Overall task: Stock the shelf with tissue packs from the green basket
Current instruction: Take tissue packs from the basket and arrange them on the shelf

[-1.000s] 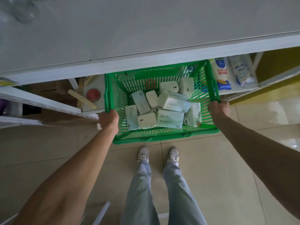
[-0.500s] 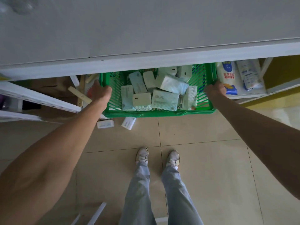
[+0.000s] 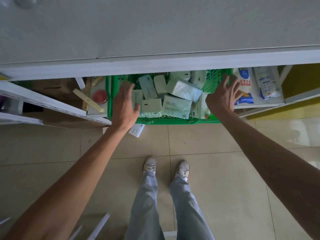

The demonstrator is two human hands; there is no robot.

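The green basket point(image 3: 173, 121) sits low at the shelf unit, its far half hidden under the wide grey-white top shelf point(image 3: 155, 32). Several pale green and blue tissue packs point(image 3: 176, 106) lie jumbled inside it. My left hand point(image 3: 125, 104) hovers over the basket's left side, fingers spread, holding nothing. My right hand point(image 3: 223, 94) hovers over the right side, fingers spread and empty too. One small white pack point(image 3: 136, 130) lies on the floor just in front of the basket.
White shelf boards point(image 3: 43, 103) jut out at the left, with a red-lidded jar point(image 3: 100, 96) and a cream strip point(image 3: 88, 101) behind them. Blue-and-white bags point(image 3: 244, 87) lie on the lower right shelf. My feet point(image 3: 166, 167) stand on beige floor tiles.
Both hands have let go of the basket's side rims and now hover open above it. The basket has stayed under the shelf edge where it was pushed.
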